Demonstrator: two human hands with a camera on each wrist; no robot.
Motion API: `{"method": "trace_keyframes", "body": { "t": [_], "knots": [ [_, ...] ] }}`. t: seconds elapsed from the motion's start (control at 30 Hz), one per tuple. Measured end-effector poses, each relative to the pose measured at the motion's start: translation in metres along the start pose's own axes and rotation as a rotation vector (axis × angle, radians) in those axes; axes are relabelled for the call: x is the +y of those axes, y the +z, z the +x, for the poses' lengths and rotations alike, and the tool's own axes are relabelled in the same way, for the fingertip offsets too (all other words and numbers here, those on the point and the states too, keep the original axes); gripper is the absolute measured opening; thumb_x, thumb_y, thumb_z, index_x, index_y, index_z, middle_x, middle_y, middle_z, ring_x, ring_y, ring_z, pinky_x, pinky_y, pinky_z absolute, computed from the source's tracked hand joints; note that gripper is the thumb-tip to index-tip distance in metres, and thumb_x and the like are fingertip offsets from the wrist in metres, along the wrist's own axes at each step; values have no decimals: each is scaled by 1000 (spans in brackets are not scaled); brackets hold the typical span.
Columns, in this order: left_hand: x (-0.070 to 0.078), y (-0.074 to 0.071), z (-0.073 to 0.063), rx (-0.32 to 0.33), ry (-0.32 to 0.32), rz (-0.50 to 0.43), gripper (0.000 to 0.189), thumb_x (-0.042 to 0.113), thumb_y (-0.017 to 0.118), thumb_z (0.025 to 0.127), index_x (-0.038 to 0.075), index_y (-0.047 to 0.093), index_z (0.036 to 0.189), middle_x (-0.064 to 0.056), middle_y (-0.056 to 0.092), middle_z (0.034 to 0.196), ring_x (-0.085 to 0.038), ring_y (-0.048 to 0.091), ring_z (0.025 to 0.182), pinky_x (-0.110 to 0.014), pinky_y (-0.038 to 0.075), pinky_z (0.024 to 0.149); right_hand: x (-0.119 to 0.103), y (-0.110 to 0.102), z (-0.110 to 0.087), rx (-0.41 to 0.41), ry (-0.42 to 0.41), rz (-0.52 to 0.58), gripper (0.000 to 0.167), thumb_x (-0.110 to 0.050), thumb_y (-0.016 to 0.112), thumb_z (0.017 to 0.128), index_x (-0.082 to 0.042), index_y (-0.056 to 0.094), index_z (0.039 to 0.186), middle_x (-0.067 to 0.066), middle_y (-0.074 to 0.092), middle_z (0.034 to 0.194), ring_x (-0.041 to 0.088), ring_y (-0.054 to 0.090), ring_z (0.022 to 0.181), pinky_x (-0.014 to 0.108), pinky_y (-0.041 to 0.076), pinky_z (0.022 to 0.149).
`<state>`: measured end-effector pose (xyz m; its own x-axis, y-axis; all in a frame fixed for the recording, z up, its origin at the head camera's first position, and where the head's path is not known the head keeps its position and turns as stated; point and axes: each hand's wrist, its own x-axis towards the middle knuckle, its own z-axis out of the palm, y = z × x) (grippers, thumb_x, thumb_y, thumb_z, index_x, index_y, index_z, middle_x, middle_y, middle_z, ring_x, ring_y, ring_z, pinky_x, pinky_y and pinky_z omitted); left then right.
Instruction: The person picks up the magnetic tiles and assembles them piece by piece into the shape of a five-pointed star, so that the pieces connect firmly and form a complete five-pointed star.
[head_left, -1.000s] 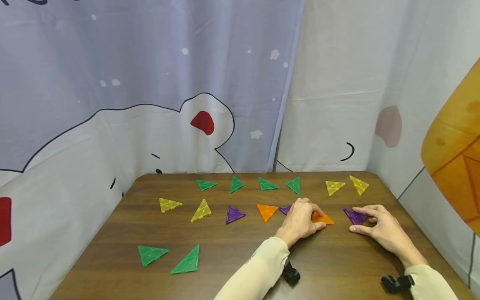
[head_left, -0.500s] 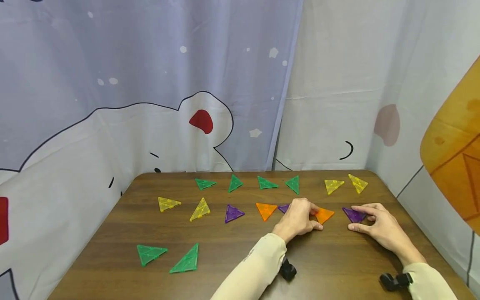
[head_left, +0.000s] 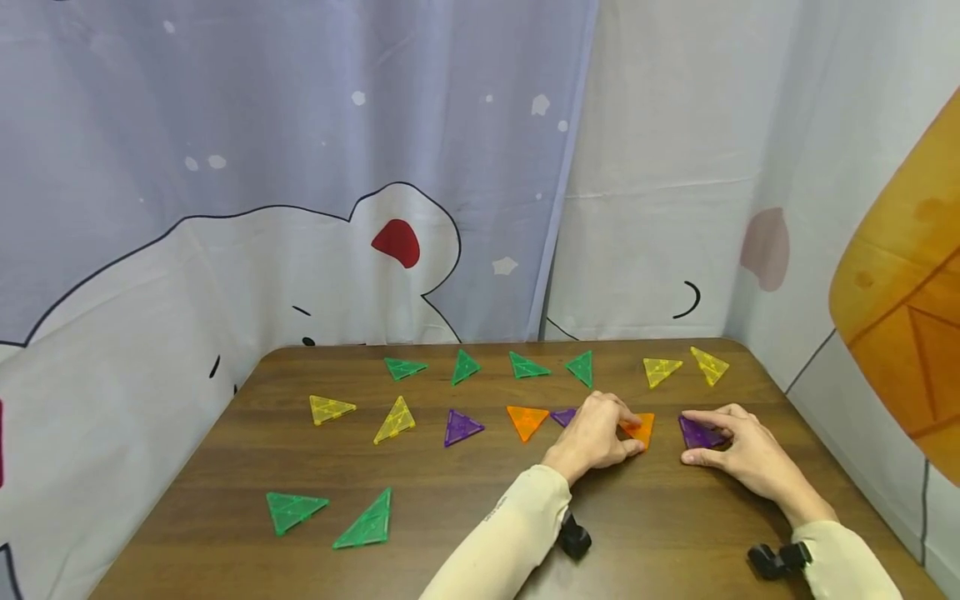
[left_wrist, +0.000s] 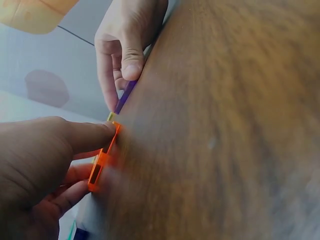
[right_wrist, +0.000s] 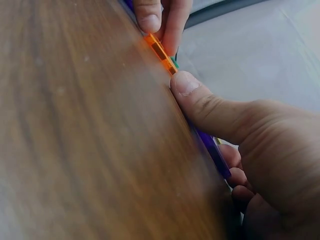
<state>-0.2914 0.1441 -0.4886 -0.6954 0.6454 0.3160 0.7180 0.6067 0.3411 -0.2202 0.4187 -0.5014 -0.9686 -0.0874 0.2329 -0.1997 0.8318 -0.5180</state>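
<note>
Fingers [head_left: 707, 416] half-curled, left hand [head_left: 596, 435] pinches orange triangle [head_left: 640, 429], right hand [head_left: 757, 454] purple triangle [head_left: 694, 433], unjoined as yet towards desk's [head_left: 660, 529] right edge.

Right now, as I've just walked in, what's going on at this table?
Someone is working bare-handed at a wooden table. The left grip holds an orange triangle, while the right grip holds a purple triangle; those two pieces are apart. Also on the table lie six green triangles, four yellow triangles, a second orange piece and two more purple pieces, one partly hidden behind the left grip.
</note>
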Motion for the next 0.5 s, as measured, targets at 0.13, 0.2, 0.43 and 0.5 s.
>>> {"method": "trace_keyframes", "body": {
  "t": [0.13,0.2,0.43,0.5],
  "knots": [
    [0,0,1,1,-3,-10,33,39,94,92,22,89,121,9,82,120,-9,68,116,-14,50,103,-5,2,2,1,-21,18,65,-40,97,87,-14,76,142,5,65,113,21,58,98,32,48,81],
    [0,1,2,-3,-9,-15,33,39,94,92,22,89,121,9,82,121,-9,68,117,-15,50,104,-10,5,2,2,-33,25,63,-38,97,87,-14,77,141,4,65,111,18,56,96,30,47,79],
    [2,2,2,-7,4,-16,33,38,94,92,22,89,121,10,82,120,-7,68,115,-13,49,102,-24,17,7,9,-65,24,62,-42,97,89,-14,76,140,2,64,110,19,54,98,35,44,83],
    [3,3,2,-7,10,-10,33,38,94,92,22,89,121,10,83,120,-7,68,114,-12,49,100,-26,20,8,10,-68,27,63,-42,97,88,-13,76,140,3,64,110,20,54,99,39,41,84]
  ]
}}
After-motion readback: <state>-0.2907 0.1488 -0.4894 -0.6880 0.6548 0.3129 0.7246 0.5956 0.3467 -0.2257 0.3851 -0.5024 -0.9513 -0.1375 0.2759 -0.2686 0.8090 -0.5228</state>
